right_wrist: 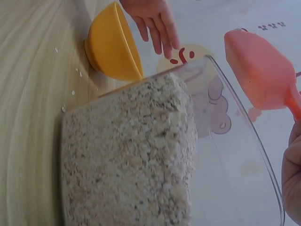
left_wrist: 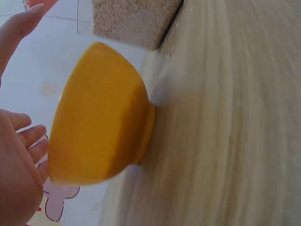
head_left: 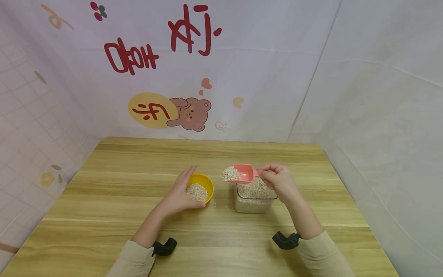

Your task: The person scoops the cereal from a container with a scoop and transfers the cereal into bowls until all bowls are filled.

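Note:
A yellow bowl (head_left: 209, 184) with oat flakes (head_left: 197, 192) inside stands on the table. My left hand (head_left: 180, 194) spreads around its left side, fingers fairly straight and thumb apart; whether it touches the rim, I cannot tell. My right hand (head_left: 280, 181) pinches the handle of a pink scoop (head_left: 245, 173), held level above a clear container (head_left: 254, 207) of oats. Flakes (head_left: 230, 174) heap at the scoop's front end, which points toward the bowl. In the right wrist view the scoop (right_wrist: 261, 70) hangs clear of the container's rim.
A few loose flakes (right_wrist: 73, 92) lie on the wooden table (head_left: 214, 246) between bowl and container. A printed white cloth (head_left: 256, 77) hangs behind the table, with pale cloth (head_left: 387, 134) along the right. Each wrist wears a black mount (head_left: 165, 246).

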Action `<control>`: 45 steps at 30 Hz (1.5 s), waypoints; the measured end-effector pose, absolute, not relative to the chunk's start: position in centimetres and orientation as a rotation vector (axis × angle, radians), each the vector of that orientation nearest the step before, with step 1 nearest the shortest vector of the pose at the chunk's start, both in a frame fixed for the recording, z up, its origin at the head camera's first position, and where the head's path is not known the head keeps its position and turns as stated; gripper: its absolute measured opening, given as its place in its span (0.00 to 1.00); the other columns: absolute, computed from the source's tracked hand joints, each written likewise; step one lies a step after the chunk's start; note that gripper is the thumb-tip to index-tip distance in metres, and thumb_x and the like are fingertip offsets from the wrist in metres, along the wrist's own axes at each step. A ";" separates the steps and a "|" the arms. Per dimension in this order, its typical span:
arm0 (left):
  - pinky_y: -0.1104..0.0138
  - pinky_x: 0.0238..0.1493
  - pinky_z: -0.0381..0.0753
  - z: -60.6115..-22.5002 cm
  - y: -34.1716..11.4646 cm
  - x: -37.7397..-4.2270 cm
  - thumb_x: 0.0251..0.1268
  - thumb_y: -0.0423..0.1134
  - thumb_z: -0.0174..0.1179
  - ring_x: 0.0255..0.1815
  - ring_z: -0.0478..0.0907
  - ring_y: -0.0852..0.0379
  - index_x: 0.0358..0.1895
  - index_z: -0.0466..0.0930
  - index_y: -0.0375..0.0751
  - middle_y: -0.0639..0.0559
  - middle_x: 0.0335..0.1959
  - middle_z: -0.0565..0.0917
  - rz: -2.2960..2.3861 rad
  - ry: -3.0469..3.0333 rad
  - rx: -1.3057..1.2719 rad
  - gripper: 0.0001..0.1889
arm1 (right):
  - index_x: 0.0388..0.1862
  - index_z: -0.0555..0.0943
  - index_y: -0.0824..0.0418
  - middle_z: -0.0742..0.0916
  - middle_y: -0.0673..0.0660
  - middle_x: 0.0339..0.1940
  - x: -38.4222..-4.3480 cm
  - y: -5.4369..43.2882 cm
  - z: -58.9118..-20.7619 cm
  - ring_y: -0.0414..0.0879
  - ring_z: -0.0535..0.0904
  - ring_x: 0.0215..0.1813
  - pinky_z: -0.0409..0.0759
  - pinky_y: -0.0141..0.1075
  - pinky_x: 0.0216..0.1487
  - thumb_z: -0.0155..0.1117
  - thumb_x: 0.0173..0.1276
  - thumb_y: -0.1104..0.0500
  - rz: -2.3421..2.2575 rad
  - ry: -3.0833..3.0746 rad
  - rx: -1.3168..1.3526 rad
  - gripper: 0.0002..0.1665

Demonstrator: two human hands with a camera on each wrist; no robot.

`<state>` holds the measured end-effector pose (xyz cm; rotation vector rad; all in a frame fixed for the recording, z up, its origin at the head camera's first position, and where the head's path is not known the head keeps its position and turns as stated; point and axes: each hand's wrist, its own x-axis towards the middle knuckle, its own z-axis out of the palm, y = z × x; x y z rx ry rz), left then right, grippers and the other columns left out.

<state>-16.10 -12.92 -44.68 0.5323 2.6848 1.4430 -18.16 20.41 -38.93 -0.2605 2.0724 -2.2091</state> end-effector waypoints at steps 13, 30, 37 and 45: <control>0.36 0.63 0.51 -46.0 -15.3 -16.1 0.36 0.57 0.78 0.74 0.45 0.37 0.77 0.45 0.43 0.40 0.76 0.47 1.390 2.710 0.525 0.65 | 0.35 0.83 0.70 0.74 0.51 0.13 -18.9 17.8 -38.9 0.37 0.59 0.15 0.55 0.29 0.17 0.61 0.64 0.70 -2.124 2.076 -0.277 0.05; 0.36 0.65 0.47 -47.5 -16.7 -16.8 0.36 0.52 0.79 0.74 0.44 0.37 0.76 0.47 0.40 0.37 0.75 0.47 1.387 2.640 0.541 0.63 | 0.35 0.85 0.64 0.79 0.57 0.18 -20.1 15.3 -39.1 0.40 0.64 0.17 0.61 0.28 0.17 0.69 0.57 0.61 -1.838 2.292 -0.201 0.08; 0.37 0.66 0.45 -47.9 -16.8 -16.9 0.37 0.48 0.79 0.73 0.46 0.37 0.76 0.47 0.39 0.39 0.75 0.49 1.425 2.579 0.548 0.62 | 0.34 0.84 0.66 0.80 0.56 0.19 -20.6 14.4 -39.5 0.40 0.67 0.19 0.62 0.28 0.17 0.70 0.57 0.61 -1.783 2.285 -0.264 0.09; 0.37 0.66 0.45 -48.2 -16.9 -17.1 0.39 0.47 0.79 0.73 0.46 0.37 0.76 0.47 0.38 0.39 0.75 0.49 1.453 2.544 0.540 0.61 | 0.33 0.86 0.63 0.80 0.54 0.16 -21.2 13.6 -39.7 0.41 0.67 0.18 0.65 0.31 0.19 0.69 0.57 0.62 -1.659 2.371 -0.343 0.06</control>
